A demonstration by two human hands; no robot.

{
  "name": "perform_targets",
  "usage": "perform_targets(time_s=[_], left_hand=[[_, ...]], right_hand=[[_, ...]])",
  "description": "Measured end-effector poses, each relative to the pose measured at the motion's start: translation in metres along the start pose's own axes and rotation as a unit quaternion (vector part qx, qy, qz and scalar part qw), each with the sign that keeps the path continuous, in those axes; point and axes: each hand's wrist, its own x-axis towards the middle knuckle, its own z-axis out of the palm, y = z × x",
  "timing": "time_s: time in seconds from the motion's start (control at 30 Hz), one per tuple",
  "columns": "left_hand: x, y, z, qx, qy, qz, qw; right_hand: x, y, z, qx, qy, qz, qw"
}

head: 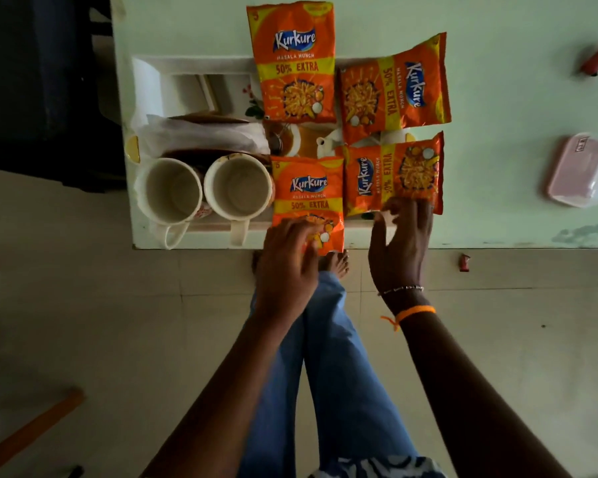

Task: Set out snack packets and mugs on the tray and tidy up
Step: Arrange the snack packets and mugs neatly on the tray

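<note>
Pale green desk (497,132) holds a tray (145,77). Left fingers (302,236) pinch the upright packet (308,194); right fingers (408,212), spread, press the sideways packet (394,174) at twelve o'clock.

Pale green table (497,46) bearing tray (145,74)

Four orange-and-yellow foil snack packets — far upright packet (295,62), far sideways packet (396,88), near upright packet (308,198) and near sideways packet (394,175) — each read "Kurkure", "MASALA MUNCH" and "50% EXTRA", with a "5" in the upper left corner of both upright ones.
</note>
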Motion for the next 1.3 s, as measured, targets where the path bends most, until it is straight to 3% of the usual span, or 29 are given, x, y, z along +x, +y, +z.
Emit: perform_targets(time_s=[0.07,0.1,0.2,0.27,0.37,0.4,0.53,0.6,0.7,0.83,0.97,1.07,1.3], left_hand=[[-0.018,-0.016,-0.01,-0.095,-0.026,-0.126,0.987],[-0.025,-0.026,-0.014,-0.155,-0.048,-0.222,0.961],[-0.032,-0.061,-0.033,-0.276,-0.057,-0.456,0.844],[-0.026,-0.08,-0.05,-0.343,0.02,-0.51,0.788],[-0.007,-0.105,-0.074,-0.429,0.149,-0.511,0.73],[-0.003,-0.111,-0.079,-0.42,0.159,-0.515,0.73],[0.002,-0.126,-0.088,-0.277,0.196,-0.495,0.8],[0.006,-0.131,-0.092,-0.288,0.208,-0.462,0.812],[0.018,-0.129,-0.098,-0.352,0.158,-0.415,0.824],[0.024,-0.13,-0.103,-0.307,0.13,-0.343,0.878],[0.022,-0.136,-0.103,-0.328,0.12,-0.332,0.876],[0.023,-0.132,-0.094,-0.273,0.119,-0.334,0.894],[0.059,-0.078,-0.048,-0.223,0.124,-0.321,0.912]], right_hand=[[-0.009,0.005,0.004,0.077,0.031,0.092,0.992],[-0.011,0.009,0.007,0.102,0.047,0.149,0.982],[-0.007,0.02,0.021,0.163,0.05,0.321,0.932],[0.001,0.022,0.027,0.219,0.012,0.379,0.899],[0.011,0.02,0.033,0.276,-0.014,0.368,0.887],[0.013,0.019,0.032,0.288,-0.017,0.366,0.885],[0.015,0.019,0.031,0.322,-0.012,0.384,0.865],[0.015,0.018,0.033,0.336,-0.006,0.389,0.858],[0.017,0.019,0.034,0.337,0.004,0.392,0.856],[0.018,0.024,0.034,0.325,0.02,0.401,0.856],[0.02,0.032,0.033,0.321,0.014,0.396,0.86],[0.035,0.036,0.025,0.321,0.008,0.383,0.866],[0.1,0.061,-0.021,0.33,0.019,0.355,0.875]])
